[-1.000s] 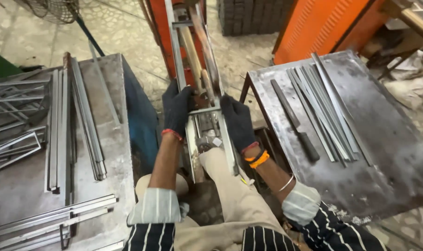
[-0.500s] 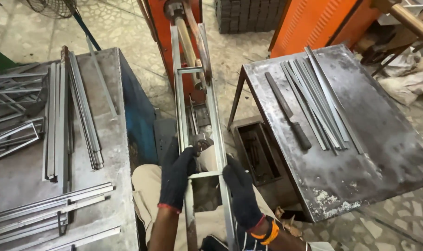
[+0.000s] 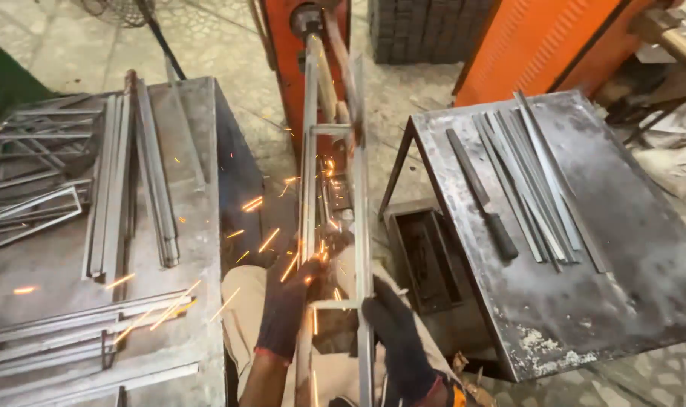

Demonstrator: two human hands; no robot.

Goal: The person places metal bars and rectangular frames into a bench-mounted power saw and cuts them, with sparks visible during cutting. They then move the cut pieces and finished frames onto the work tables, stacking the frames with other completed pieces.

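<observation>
Left hand (image 3: 286, 316), gloved, closed around the left rail of a long metal frame (image 3: 334, 226); right hand (image 3: 396, 339), also gloved, wrapped around the right rail lower down. Frame runs from the lap up to an orange machine (image 3: 298, 45); sparks (image 3: 283, 249) scatter from the left rail just above the left hand. Left bench (image 3: 192, 249) carries metal strips (image 3: 132, 173) and finished frames; right bench (image 3: 584, 301) carries more strips and a file (image 3: 480, 192).

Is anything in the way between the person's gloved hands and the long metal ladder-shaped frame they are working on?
Nothing visible does. The left hand in its dark glove grips the left rail of the long grey metal ladder-shaped frame, and the right hand grips the right rail. Orange sparks fly off around the left hand.
</observation>
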